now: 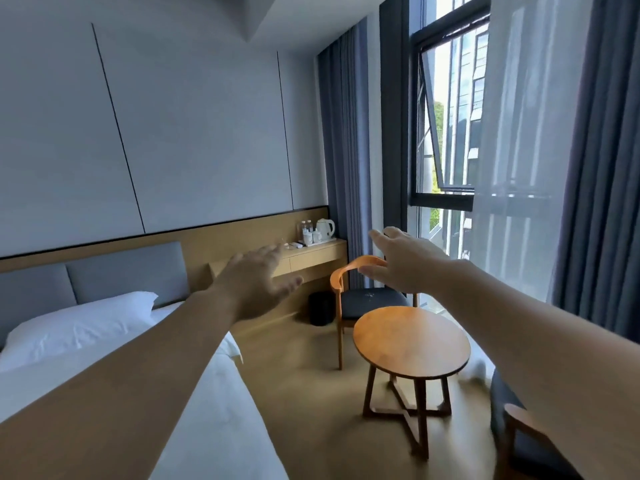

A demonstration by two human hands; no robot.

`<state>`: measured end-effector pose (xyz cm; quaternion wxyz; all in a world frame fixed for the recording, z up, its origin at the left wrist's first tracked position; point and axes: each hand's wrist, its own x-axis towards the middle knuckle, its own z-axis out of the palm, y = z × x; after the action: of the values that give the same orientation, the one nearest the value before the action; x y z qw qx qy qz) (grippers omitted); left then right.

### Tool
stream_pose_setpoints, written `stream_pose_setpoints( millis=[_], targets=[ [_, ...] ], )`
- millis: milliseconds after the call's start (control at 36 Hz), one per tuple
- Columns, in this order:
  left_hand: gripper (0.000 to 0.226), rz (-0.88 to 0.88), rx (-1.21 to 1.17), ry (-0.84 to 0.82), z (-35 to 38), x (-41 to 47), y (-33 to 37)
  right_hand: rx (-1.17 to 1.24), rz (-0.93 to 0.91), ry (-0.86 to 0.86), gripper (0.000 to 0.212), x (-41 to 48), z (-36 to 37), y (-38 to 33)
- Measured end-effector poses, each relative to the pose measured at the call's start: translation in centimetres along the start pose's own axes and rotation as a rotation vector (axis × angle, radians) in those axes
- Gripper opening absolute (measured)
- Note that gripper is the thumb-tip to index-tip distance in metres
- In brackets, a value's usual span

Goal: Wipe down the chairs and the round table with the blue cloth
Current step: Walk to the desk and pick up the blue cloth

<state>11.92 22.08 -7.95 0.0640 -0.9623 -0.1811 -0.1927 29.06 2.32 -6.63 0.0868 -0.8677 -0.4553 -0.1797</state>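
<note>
The round table [411, 341] stands on the wooden floor right of centre, its bare orange-brown top on crossed legs. Just behind it is a wooden chair [369, 301] with a curved back and a dark seat. A second chair [519, 422] sits at the lower right, largely cut off by the right forearm and the frame's edge. Both arms reach forward above this furniture, touching none of it. The right hand [405, 263] is held flat, fingers straight and slightly spread, thumb lowest, gripping nothing; it covers part of the far chair's back rail. The left hand [254, 285] is likewise spread with straight fingers and holds nothing; its fingertips are blurred. Behind it a wall-mounted desk [311, 254] carries a white kettle [325, 228] and small bottles too small to read. A dark bin [320, 308] stands beneath it. A white bed [207, 427] fills the lower left, and grey-blue curtains [599, 168] frame the open window [446, 133].
</note>
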Motion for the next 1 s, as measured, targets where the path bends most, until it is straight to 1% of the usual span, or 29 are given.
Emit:
stream_pose_setpoints(
  millis=[167, 361, 472, 611, 1000],
  targets=[
    [0.076, 0.026, -0.041, -0.071, 4.9, 1.5, -3.5, -0.018, 0.016, -0.069, 0.080, 2.1, 4.9, -1.3],
    [0.076, 0.040, -0.082, -0.156, 10.6, 2.7, -4.7, -0.024, 0.030, -0.149, 0.080, 3.1, 9.9, -0.3],
    [0.076, 0.039, -0.085, -0.183, 13.7, 3.8, -4.8, -0.044, 0.061, -0.197, 0.081, 4.3, 12.7, 1.3],
    [0.074, 0.029, -0.102, -0.222, 16.9, 6.3, -4.4, -0.037, 0.050, -0.220, 0.077, 6.7, 16.1, 3.7],
    [0.071, -0.051, -0.159, -0.272, 26.4, 18.6, -1.5, -0.034, -0.048, -0.310, 0.078, 16.5, 24.4, 13.4]
  ],
)
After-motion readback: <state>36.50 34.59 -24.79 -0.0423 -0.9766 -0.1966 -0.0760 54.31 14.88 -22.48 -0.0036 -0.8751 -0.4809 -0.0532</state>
